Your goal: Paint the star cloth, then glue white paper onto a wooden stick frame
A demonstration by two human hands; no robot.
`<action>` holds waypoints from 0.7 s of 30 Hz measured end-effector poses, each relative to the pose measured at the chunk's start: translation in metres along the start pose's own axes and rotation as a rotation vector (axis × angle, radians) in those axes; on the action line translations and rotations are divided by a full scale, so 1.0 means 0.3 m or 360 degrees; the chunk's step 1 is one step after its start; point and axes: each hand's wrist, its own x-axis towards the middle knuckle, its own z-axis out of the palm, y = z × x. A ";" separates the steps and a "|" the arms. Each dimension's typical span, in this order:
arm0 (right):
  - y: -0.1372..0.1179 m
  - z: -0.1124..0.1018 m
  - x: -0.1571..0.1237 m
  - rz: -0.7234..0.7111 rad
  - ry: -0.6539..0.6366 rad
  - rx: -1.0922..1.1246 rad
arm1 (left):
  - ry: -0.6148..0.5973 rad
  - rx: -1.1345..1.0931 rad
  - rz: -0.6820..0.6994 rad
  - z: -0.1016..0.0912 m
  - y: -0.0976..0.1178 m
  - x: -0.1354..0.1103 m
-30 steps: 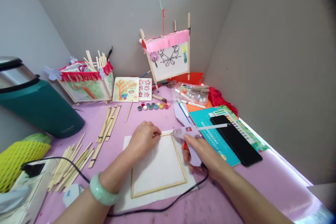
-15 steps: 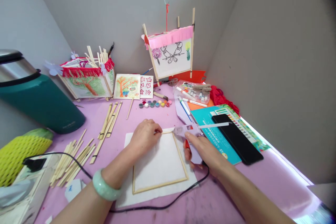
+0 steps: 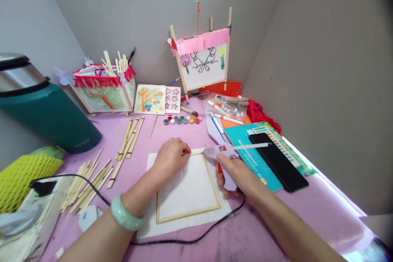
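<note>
A square frame of thin wooden sticks (image 3: 215, 186) lies on a white paper sheet (image 3: 184, 190) on the pink table. My left hand (image 3: 170, 157), a green bangle on its wrist, rests curled on the frame's far left corner, fingertips pinching the top stick. My right hand (image 3: 236, 174) grips a pale hot glue gun (image 3: 219, 152), its nozzle pointing at the frame's far right corner. A clear glue stick pokes out of the gun's back. The gun's black cord (image 3: 196, 237) runs along the table's near edge.
Loose wooden sticks (image 3: 92, 180) lie left of the paper. A green thermos jug (image 3: 46, 118) and a yellow foam net (image 3: 24, 172) sit far left. Paper lanterns (image 3: 202, 59), a paint strip (image 3: 181, 120), markers, a teal booklet and a black phone (image 3: 276, 161) fill the back and right.
The view has tilted slightly, so everything sits a little higher and to the right. Both hands keep their places at the frame's far edge, the glue gun nozzle still at the corner.
</note>
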 end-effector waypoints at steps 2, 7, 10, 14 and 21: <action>-0.001 0.001 -0.002 -0.0001 -0.0001 -0.0002 | 0.0002 0.0002 0.0000 0.000 -0.001 0.000; -0.007 0.004 -0.004 -0.0004 0.0005 -0.0015 | 0.0004 0.0004 -0.0006 0.003 -0.001 -0.001; -0.006 0.006 -0.004 0.0014 0.0034 0.0012 | 0.0004 0.0006 -0.0009 0.003 0.000 -0.001; -0.005 0.008 -0.007 0.0000 0.0025 -0.0002 | 0.0002 0.0008 -0.0010 0.002 0.001 0.001; -0.003 0.011 -0.003 0.0027 0.0075 0.0032 | 0.0006 0.0007 -0.0008 0.004 -0.003 0.003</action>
